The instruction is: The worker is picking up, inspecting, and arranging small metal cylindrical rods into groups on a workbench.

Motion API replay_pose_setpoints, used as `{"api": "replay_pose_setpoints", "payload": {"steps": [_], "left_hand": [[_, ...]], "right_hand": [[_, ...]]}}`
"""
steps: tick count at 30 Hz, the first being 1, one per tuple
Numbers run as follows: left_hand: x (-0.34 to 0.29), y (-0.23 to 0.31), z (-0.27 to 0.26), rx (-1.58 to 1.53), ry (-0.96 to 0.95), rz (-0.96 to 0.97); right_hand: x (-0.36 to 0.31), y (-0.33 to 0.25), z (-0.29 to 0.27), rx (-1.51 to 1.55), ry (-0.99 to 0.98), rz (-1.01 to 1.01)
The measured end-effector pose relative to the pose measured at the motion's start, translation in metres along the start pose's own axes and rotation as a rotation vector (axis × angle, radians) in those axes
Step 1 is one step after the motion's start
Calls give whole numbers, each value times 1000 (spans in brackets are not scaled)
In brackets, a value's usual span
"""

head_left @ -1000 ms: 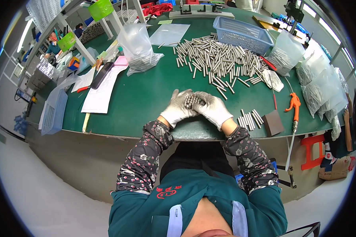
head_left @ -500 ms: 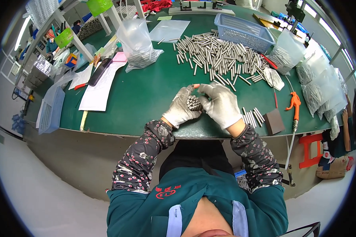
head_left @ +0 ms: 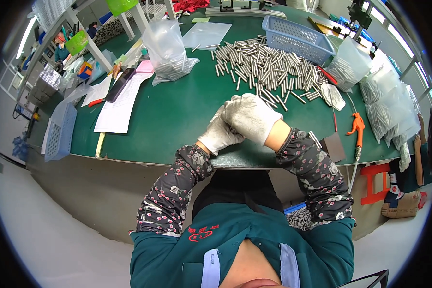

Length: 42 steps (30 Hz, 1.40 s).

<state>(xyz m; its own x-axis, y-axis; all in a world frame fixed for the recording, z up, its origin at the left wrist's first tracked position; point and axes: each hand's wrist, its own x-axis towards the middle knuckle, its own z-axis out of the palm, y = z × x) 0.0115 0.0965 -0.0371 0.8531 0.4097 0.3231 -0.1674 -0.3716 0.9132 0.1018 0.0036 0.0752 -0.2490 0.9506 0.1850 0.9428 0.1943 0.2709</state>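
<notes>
In white work gloves, my two hands are pressed together above the front edge of the green table. My left hand [head_left: 218,134] is closed around a bundle of short metal pins, now hidden from view. Over it curls my right hand [head_left: 250,117], fingers bent down and knuckles up, covering the bundle. Just beyond lies a broad loose heap of shiny metal pins [head_left: 269,67]. A few separate pins [head_left: 315,139] show past my right sleeve, beside a dark brown block [head_left: 333,147].
Behind the heap stands a blue plastic basket [head_left: 297,41]. Filled clear bags [head_left: 391,108] and an orange air gun [head_left: 356,126] are on the right. To the left are a bag of pins [head_left: 165,53], paper sheets [head_left: 117,113] and another blue basket [head_left: 65,134].
My right hand has moved left and closed over the bundle, whose pin ends showed before. My right forearm now covers most of the small row of pins by the block.
</notes>
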Motion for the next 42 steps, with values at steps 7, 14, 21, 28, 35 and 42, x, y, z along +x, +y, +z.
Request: {"api": "replay_pose_setpoints", "payload": {"steps": [7, 14, 21, 28, 35, 42], "left_hand": [[-3, -10, -2, -26, -12, -147], [5, -2, -5, -17, -232, -275], [-3, 22, -9, 180, -145, -168], [-1, 27, -12, 158, -203, -266], [-3, 11, -8, 237, -129, -124], [-2, 10, -9, -75, -177, -225]], "right_hand": [[-6, 7, 1, -46, 40, 20], [-15, 10, -1, 476, 123, 234], [-36, 34, -33, 533, 76, 468], [-73, 52, -32, 469, -737, 307], [-81, 44, -19, 214, -679, 415], [-40, 10, -7, 451, 237, 234]]}}
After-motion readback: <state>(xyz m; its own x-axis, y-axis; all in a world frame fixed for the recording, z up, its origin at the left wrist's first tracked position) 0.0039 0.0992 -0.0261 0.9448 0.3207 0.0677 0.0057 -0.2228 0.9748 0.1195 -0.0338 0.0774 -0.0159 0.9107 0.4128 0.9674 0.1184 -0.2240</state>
